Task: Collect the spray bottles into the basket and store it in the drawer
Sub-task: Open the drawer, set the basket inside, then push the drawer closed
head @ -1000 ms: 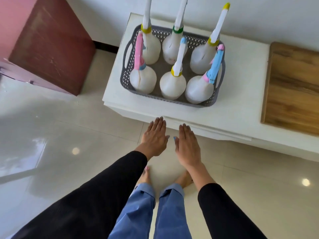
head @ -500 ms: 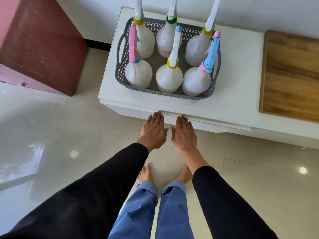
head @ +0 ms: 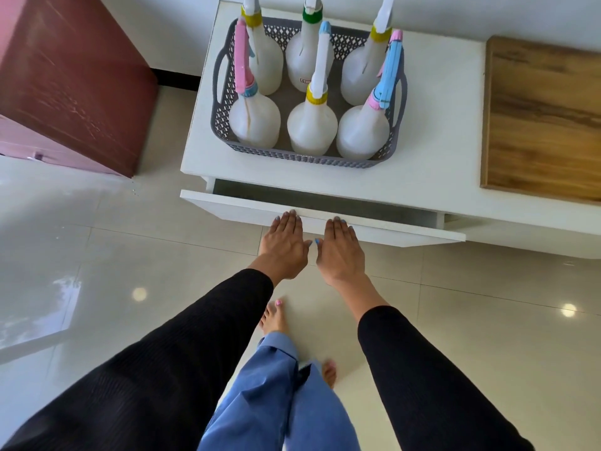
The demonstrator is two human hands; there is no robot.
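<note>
a home room — glossy tiled floor (head: 97, 255), white drawer cabinet (head: 439, 141), bare feet (head: 274, 317), red cupboard (head: 71, 79).

Bright daylight, floor glare, wide-angle distortion.
</note>
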